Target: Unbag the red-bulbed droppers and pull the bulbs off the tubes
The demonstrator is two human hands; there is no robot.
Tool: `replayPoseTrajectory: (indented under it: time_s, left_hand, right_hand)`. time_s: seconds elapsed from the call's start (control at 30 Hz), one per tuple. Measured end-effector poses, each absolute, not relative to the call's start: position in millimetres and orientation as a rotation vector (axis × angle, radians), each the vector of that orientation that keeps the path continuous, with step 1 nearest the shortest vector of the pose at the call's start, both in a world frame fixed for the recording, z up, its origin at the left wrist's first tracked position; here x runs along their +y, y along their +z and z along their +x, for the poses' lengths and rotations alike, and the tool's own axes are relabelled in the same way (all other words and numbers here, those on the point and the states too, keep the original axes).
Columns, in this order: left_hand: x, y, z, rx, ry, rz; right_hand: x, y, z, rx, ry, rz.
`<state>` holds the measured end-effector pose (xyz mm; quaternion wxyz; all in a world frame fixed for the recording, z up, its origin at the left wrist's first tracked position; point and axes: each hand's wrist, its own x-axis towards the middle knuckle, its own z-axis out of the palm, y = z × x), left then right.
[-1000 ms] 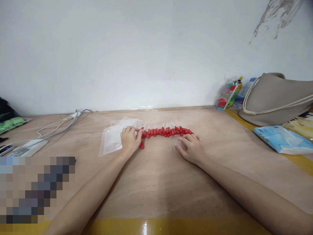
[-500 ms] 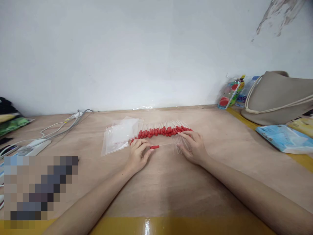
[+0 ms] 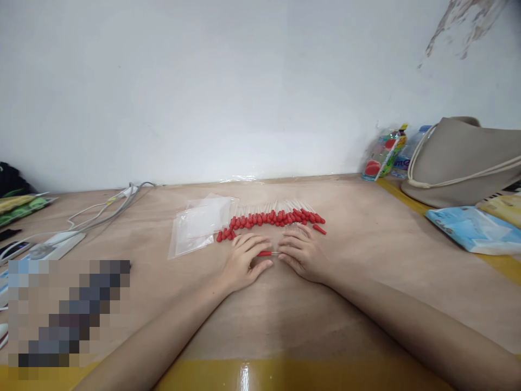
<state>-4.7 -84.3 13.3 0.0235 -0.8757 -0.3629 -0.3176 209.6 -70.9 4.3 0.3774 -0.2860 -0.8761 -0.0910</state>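
Between my hands lies a glass dropper with a red rubber bulb (image 3: 265, 253), roughly level just above or on the table. My left hand (image 3: 244, 264) is closed round the bulb end, thumb below and fingers above. The fingers of my right hand (image 3: 304, 256) close on the thin clear tube, most of which they hide. Behind both hands, a row of red-bulbed droppers (image 3: 260, 218) lies with pale tubes pointing to the wall. Loose clear tubes (image 3: 293, 227) show partly behind my right fingers. A single red bulb (image 3: 319, 229) lies just beyond that hand.
Clear plastic bags (image 3: 191, 228) overlap left of the row. Cables and a white power strip (image 3: 61, 240) lie at the far left. On the right stand drink bottles (image 3: 382, 157), a beige bag (image 3: 464, 163) and a blue tissue pack (image 3: 468, 228). A wall (image 3: 260, 108) bounds the table behind.
My hands have come together and slightly nearer to me. My right hand has left the loose tubes and moved left onto the dropper's tube, while my left hand keeps the bulb.
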Motion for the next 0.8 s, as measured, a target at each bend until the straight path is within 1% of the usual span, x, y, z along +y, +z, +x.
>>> replayPoseTrajectory:
  time_s: [0.23,0.4,0.57,0.7,0.8]
  left_hand:
    - [-83.2,12.3,2.7,-0.984,-0.963,-2.704]
    - [-87.7,16.1,1.9,-1.004,-0.808,-2.725]
    - [-88.8,18.5,1.4,-1.025,-0.689,-2.738]
    - [-90.8,19.4,1.9,-1.006,-0.676,-2.756]
    - [-89.4,17.3,-7.8,-1.042,-0.73,-2.736]
  right_hand:
    - [-70.9,-1.4,204.0,-2.235,-0.159,-0.657]
    - [-69.5,-6.5,204.1,-2.216,-0.116,-0.501]
    - [-70.3,-10.2,206.9,-2.208,-0.129,-0.46]
    - [-71.1,-13.4,210.2,-2.202,-0.127,-0.439]
    - [-69.6,-11.7,220.4,-2.188,-0.132,-0.457]
